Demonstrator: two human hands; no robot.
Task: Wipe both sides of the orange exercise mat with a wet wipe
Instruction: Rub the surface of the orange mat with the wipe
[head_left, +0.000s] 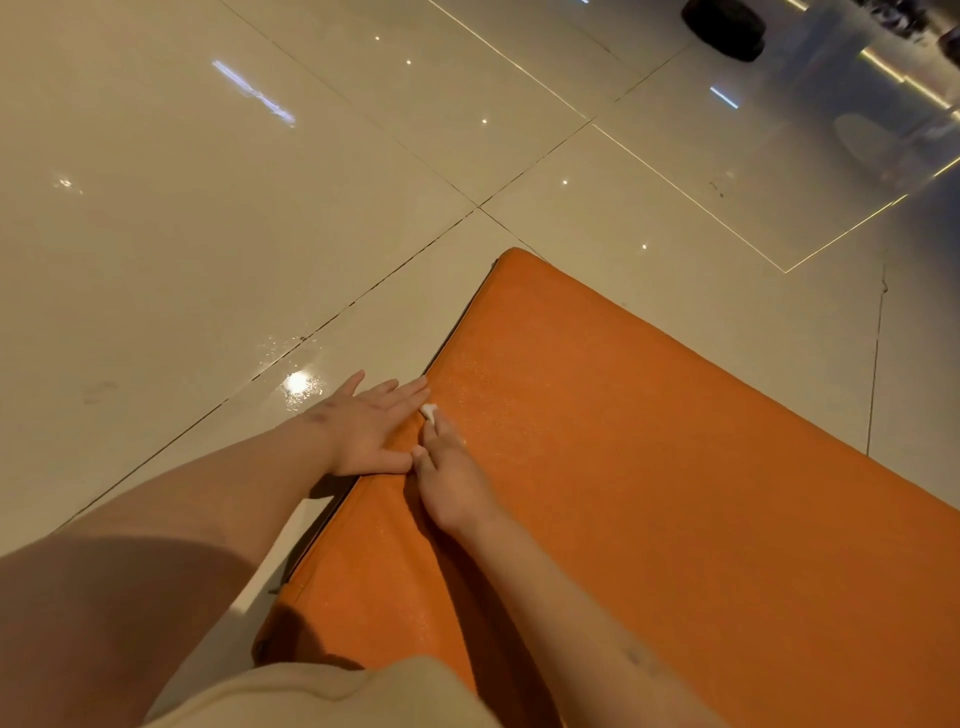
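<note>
Pressing wipe (429, 411) under right hand (451, 480) (mat (649, 467) edge)

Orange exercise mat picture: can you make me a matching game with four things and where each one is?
Things:
1 orange exercise mat
2 small white wet wipe
3 left hand
4 black round object

Places:
A at the finger ends of the right hand
B far off, at the top of the picture
C lying on the glossy tiled floor
D resting flat at the mat's left edge

Pairs: 1-C, 2-A, 3-D, 4-B
</note>
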